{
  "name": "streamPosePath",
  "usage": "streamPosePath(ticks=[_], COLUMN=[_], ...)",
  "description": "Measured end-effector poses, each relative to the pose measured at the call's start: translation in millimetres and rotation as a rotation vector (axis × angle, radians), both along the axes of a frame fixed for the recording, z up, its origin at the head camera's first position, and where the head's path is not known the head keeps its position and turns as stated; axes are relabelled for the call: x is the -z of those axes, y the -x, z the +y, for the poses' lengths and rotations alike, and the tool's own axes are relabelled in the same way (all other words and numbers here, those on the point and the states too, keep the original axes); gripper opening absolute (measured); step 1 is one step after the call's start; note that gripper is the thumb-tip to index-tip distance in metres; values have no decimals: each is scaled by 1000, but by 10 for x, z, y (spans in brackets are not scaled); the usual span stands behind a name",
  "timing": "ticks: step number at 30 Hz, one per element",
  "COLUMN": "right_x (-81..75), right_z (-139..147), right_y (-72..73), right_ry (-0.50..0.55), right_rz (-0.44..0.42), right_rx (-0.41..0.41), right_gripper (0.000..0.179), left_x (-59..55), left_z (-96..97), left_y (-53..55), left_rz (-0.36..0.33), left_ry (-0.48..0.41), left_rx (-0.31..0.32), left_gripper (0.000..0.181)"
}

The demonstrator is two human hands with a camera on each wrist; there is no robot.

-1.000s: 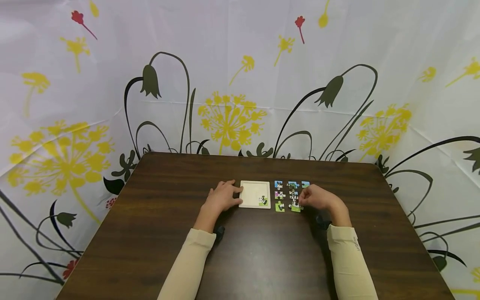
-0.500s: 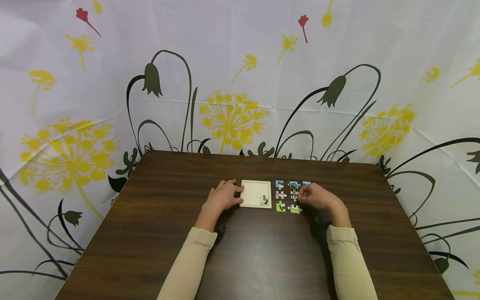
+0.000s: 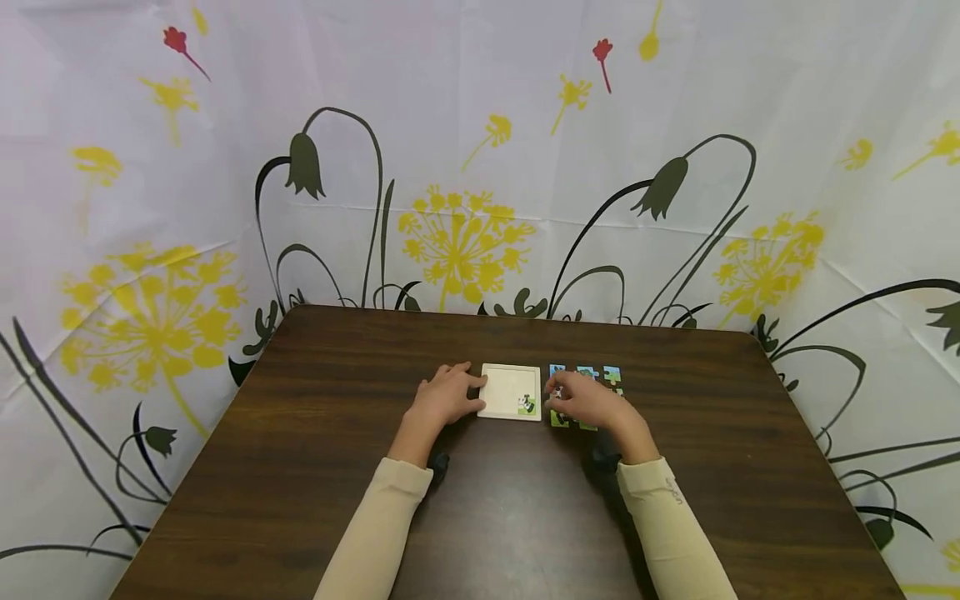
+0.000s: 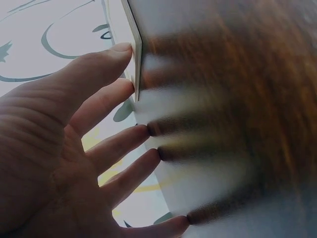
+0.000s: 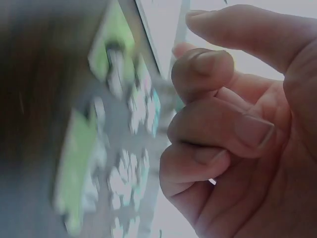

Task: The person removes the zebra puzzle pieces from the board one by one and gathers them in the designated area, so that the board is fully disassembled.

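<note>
The square wooden puzzle tray (image 3: 497,385) has a pale raised rim, and one green puzzle piece (image 3: 527,404) with a black-and-white figure lies in its lower right corner. The thumb and index finger of my left hand (image 3: 442,396) touch the tray's left edge; the other fingers are spread with their tips on the table. My right hand (image 3: 588,400) is over the loose puzzle pieces (image 3: 612,375), right of the tray. Its last three fingers curl in while the thumb (image 5: 233,25) stands apart; nothing shows between thumb and fingers. The index finger is mostly hidden.
The pieces lie in columns on the dark wooden table (image 3: 510,500), blurred in the right wrist view, including a green one (image 5: 74,168). Behind the table's far edge hangs a white curtain (image 3: 465,100) printed with flowers.
My right hand has moved left from the right-hand pieces to above the left and middle columns, uncovering pieces at the right. The left hand has stayed at the tray's edge.
</note>
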State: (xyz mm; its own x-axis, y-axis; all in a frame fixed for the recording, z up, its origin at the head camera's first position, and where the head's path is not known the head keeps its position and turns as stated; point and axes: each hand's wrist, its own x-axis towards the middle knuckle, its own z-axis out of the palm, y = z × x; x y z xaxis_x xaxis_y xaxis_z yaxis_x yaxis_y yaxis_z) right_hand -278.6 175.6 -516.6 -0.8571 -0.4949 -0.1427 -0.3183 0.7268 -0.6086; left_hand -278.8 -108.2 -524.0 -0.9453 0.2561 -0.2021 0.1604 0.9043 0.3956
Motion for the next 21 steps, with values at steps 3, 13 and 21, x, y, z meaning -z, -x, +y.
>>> streamPosePath(ticks=[3, 13, 21], right_x=[62, 138, 179], right_z=[-143, -303, -344], right_y=[-7, -8, 6], right_ry=[-26, -86, -75], right_rz=[-10, -1, -8], right_rx=[-5, 7, 12], right_gripper=[34, 37, 31], left_x=[3, -43, -27], left_z=[-4, -9, -7], left_y=[-1, -9, -20], left_rz=[-4, 0, -11], left_ry=[2, -7, -12], left_rx=[4, 7, -4], left_gripper=[57, 56, 55])
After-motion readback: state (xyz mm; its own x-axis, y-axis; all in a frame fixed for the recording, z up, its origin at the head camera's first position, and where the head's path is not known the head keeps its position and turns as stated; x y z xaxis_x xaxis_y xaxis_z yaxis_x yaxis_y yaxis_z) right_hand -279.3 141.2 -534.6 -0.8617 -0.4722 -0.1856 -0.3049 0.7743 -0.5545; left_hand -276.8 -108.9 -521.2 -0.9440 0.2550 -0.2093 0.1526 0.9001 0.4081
